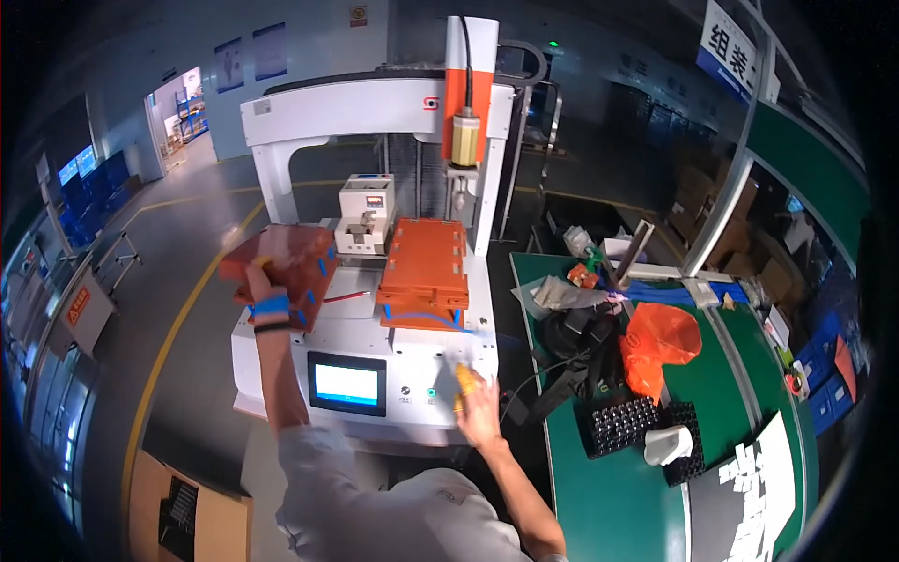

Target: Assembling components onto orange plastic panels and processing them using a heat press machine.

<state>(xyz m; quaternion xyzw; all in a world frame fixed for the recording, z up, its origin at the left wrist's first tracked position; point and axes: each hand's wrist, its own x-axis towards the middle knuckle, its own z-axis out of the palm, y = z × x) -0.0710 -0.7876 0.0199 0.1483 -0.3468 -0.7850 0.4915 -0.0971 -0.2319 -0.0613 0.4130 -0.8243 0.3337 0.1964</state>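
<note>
My left hand (259, 275), with yellow finger covers and a blue band at the wrist, grips the near edge of an orange-brown fixture lid (288, 245) on the left of the machine. The lid is blurred and looks tilted over its base; what lies beneath is hidden. My right hand (480, 410) is over the front right of the white machine bed, near a green-lit button (431, 392). Yellow covers are on its fingers too, smeared by motion. A second orange-brown fixture (423, 262) with blue side pieces sits on the bed to the right.
A white gantry (351, 117) spans the bed, carrying a screwdriver head (464, 140) above the right fixture. Behind stands a small screw feeder (366, 211); a touchscreen (346, 384) is in front. At right, a green table (599, 506) bears an orange bag (655, 347) and black trays (623, 426).
</note>
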